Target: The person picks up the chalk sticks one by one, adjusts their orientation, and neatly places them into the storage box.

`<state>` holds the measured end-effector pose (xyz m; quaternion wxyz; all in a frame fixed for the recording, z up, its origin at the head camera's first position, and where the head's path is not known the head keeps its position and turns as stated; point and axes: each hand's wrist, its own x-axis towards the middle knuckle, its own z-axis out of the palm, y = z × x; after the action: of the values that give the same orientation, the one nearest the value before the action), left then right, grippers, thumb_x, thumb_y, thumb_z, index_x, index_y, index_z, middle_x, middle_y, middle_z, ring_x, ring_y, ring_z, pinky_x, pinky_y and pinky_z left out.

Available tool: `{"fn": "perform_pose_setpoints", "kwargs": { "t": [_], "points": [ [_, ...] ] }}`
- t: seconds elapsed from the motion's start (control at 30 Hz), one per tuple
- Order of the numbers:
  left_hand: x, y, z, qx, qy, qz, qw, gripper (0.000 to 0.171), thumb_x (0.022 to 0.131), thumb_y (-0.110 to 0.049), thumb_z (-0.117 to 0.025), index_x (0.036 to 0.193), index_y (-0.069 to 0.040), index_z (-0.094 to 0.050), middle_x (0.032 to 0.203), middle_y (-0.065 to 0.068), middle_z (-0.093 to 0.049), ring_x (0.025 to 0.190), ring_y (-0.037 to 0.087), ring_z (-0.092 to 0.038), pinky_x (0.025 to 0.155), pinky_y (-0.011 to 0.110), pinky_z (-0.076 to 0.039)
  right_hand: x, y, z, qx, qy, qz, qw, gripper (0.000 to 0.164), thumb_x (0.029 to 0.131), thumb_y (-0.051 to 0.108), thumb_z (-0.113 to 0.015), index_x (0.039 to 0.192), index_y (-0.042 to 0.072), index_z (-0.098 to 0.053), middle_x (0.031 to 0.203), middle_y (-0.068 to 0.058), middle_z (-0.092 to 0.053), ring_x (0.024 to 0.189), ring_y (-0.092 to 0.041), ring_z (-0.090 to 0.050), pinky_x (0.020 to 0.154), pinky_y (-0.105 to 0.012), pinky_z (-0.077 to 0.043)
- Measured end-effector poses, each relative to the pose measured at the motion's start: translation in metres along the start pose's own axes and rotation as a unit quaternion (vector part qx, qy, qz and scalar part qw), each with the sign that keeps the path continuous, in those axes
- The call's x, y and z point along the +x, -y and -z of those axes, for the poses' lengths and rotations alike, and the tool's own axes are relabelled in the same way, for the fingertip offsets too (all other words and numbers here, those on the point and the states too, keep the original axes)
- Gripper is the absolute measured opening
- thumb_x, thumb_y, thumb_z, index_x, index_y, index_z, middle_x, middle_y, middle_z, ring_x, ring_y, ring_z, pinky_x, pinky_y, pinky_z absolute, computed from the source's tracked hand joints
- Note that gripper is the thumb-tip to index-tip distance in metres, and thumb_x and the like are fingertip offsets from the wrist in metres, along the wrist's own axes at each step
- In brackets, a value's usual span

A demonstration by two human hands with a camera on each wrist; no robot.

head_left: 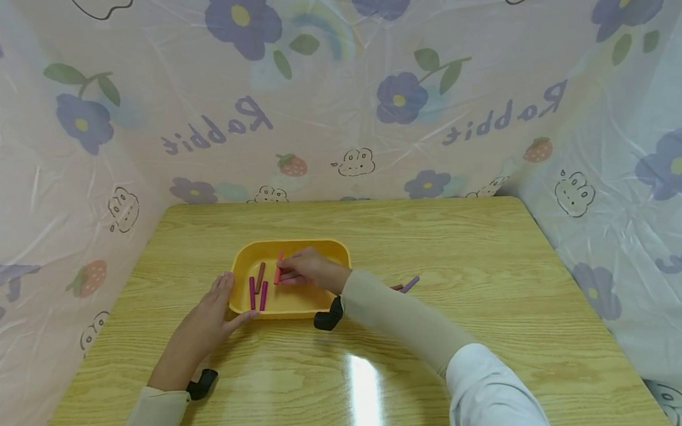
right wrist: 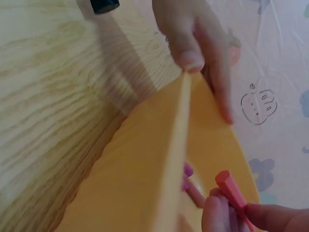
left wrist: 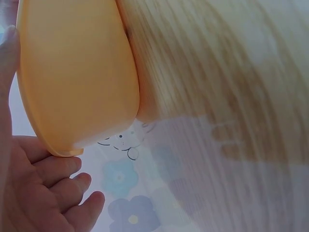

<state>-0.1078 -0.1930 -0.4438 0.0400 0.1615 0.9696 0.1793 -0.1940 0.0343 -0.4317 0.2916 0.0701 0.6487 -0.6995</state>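
A yellow tray [head_left: 294, 314] lies on the wooden table. My left hand [head_left: 211, 308] grips its left end, thumb at the near rim and fingers along the outer left side; the left wrist view shows fingertips [left wrist: 67, 166] at the tray wall [left wrist: 77, 67]. Over the tray, my right hand [head_left: 309, 268] pinches a red crayon [head_left: 278, 273] between thumb and fingers. The right wrist view shows that faceted red crayon [right wrist: 230, 187] held slanted. Left of it in the tray are two magenta crayons [head_left: 264, 296] and a brown crayon [head_left: 260, 277].
Right of the tray, a purple crayon [head_left: 411, 284] and a brownish-red crayon [head_left: 397, 287] lie on the table [head_left: 460, 246], partly hidden by the right sleeve. A patterned sheet [head_left: 337, 113] hangs behind and at both sides. Black wrist devices [head_left: 329, 315] sit at both wrists.
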Motion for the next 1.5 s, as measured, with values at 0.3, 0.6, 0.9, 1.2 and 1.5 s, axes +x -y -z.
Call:
{"fn": "perform_pose_setpoints", "kwargs": {
  "t": [0.3,0.6,0.9,1.2,1.5],
  "points": [
    [-0.001,0.002,-0.003,0.000,0.006,0.006,1.0000,0.108,0.079,-0.074,-0.044,0.148,0.001,-0.007,0.152,0.022,-0.012,0.138,0.037,-0.012,0.105,0.058,-0.022,0.017,-0.013,-0.002,0.007,-0.020,-0.020,1.000,0.017,0.089,0.007,-0.062,0.093,-0.008,-0.067,0.078,-0.017,-0.068,0.071,-0.025,-0.069,0.072,-0.037,-0.055],
    [-0.001,0.001,-0.002,0.001,0.007,0.003,1.0000,0.106,0.081,-0.071,-0.046,0.148,0.001,-0.007,0.152,0.022,-0.012,0.138,0.036,-0.012,0.105,0.057,-0.022,0.023,-0.019,-0.005,-0.015,-0.026,-0.023,0.999,0.016,0.089,0.008,-0.063,0.088,-0.006,-0.068,0.078,-0.017,-0.068,0.068,-0.024,-0.069,0.065,-0.035,-0.056],
    [0.000,-0.001,0.001,-0.003,0.008,-0.003,1.0000,0.105,0.082,-0.068,-0.049,0.148,0.002,-0.007,0.151,0.023,-0.012,0.138,0.037,-0.012,0.105,0.057,-0.021,0.027,-0.020,-0.005,-0.026,-0.034,-0.026,0.999,0.016,0.090,0.009,-0.062,0.087,-0.006,-0.069,0.077,-0.017,-0.068,0.065,-0.022,-0.068,0.062,-0.032,-0.056],
    [0.002,0.000,0.002,-0.002,0.010,-0.003,0.9999,0.106,0.081,-0.071,-0.045,0.148,0.001,-0.005,0.151,0.023,-0.011,0.138,0.037,-0.011,0.105,0.058,-0.021,0.028,-0.021,-0.005,-0.033,-0.040,-0.021,0.998,0.018,0.089,0.011,-0.062,0.085,-0.005,-0.070,0.077,-0.017,-0.069,0.070,-0.024,-0.069,0.062,-0.032,-0.056],
    [0.001,0.001,0.000,-0.001,0.011,-0.002,0.9999,0.106,0.081,-0.071,-0.046,0.148,0.001,-0.006,0.152,0.023,-0.011,0.138,0.037,-0.011,0.104,0.058,-0.022,0.026,-0.022,-0.006,-0.042,-0.046,-0.019,0.998,0.018,0.089,0.012,-0.063,0.085,-0.004,-0.070,0.076,-0.016,-0.069,0.070,-0.025,-0.069,0.061,-0.034,-0.056]
  ]
}}
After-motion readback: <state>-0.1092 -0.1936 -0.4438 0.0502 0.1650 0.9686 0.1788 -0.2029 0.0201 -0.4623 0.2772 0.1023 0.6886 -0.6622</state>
